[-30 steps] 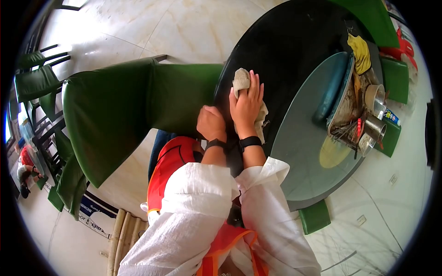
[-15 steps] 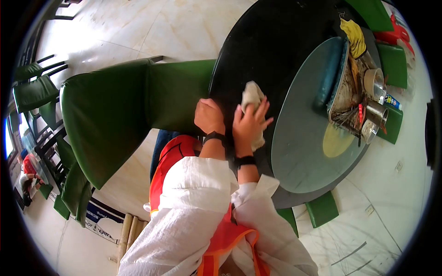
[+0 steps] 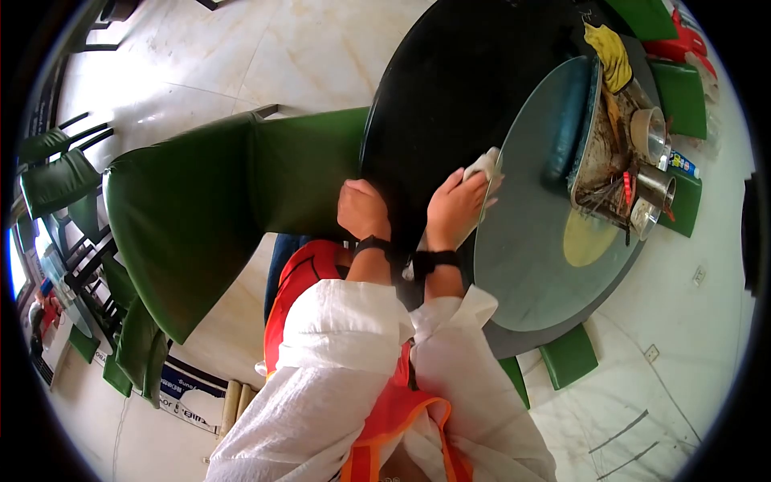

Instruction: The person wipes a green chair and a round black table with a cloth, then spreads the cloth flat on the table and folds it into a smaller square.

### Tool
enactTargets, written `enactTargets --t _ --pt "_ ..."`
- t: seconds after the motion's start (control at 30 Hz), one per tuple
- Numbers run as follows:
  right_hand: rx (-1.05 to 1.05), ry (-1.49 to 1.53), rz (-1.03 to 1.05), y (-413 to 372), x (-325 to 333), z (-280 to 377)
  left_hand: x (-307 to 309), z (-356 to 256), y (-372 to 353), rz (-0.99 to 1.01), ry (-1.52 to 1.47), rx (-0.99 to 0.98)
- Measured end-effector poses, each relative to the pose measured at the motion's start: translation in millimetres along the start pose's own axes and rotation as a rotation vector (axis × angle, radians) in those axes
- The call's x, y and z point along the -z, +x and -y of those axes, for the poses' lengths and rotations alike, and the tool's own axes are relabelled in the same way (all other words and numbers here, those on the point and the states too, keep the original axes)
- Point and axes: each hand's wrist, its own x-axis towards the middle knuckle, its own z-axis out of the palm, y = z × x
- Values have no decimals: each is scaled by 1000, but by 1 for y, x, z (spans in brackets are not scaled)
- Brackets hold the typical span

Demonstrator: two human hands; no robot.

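Observation:
My right hand (image 3: 457, 210) presses a pale cloth (image 3: 483, 164) down at the edge of the grey glass turntable (image 3: 514, 265), its fingers bent over the cloth. Part of the cloth is hidden under the palm. Beside the round black table's (image 3: 434, 104) near rim, my left hand (image 3: 364, 210) is closed in a fist, and nothing shows in it. Both wrists wear dark bands.
A tray (image 3: 590, 181) on the turntable holds skewers and metal cups (image 3: 657, 185). A yellow cloth (image 3: 609, 58) hangs over its far end. A green chair (image 3: 185, 217) stands close on the left, with more chairs around the table.
My right hand has slid to the right with the pale cloth, from the black tabletop to the turntable's edge. My left fist has stayed almost in place.

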Motion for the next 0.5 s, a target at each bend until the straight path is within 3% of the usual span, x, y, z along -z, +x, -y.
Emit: enactTargets --t 0.03,0.33,0.4,0.5 --pt "32 10 -148 13 -5 6 0 0 0 -3 0 -1" --pt "64 197 -307 139 -26 50 0 3 0 23 -82 -10" --pt "116 162 -314 166 -28 65 4 0 -1 66 -110 4" --pt "369 205 -316 186 -32 95 1 2 -1 64 -101 13"
